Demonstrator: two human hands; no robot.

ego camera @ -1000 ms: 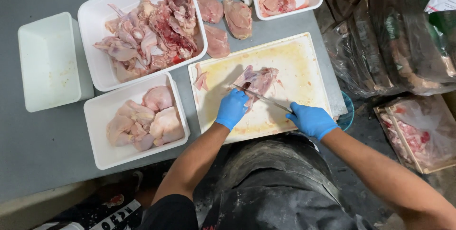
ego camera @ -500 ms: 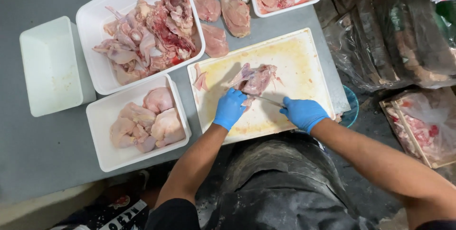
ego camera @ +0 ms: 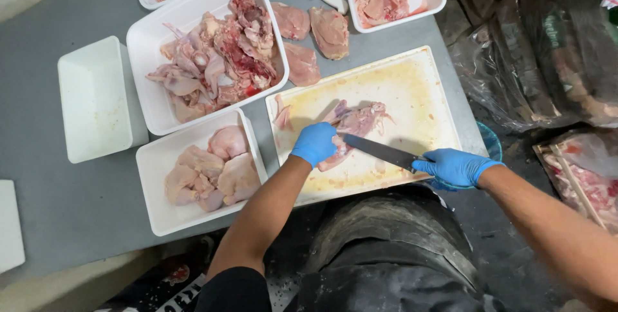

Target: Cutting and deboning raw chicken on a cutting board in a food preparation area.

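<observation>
2 hands | L hand [ego camera: 315, 144] on chicken piece [ego camera: 358, 124] | R hand [ego camera: 454, 167] w/ knife [ego camera: 380, 151]

A butchery: raw chicken in white trays [ego camera: 154, 48], stained cutting board [ego camera: 418, 86], steel table [ego camera: 58, 209].

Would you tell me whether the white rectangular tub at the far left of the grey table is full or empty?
Empty: the white rectangular tub shows only its bare inside, no meat.
</observation>
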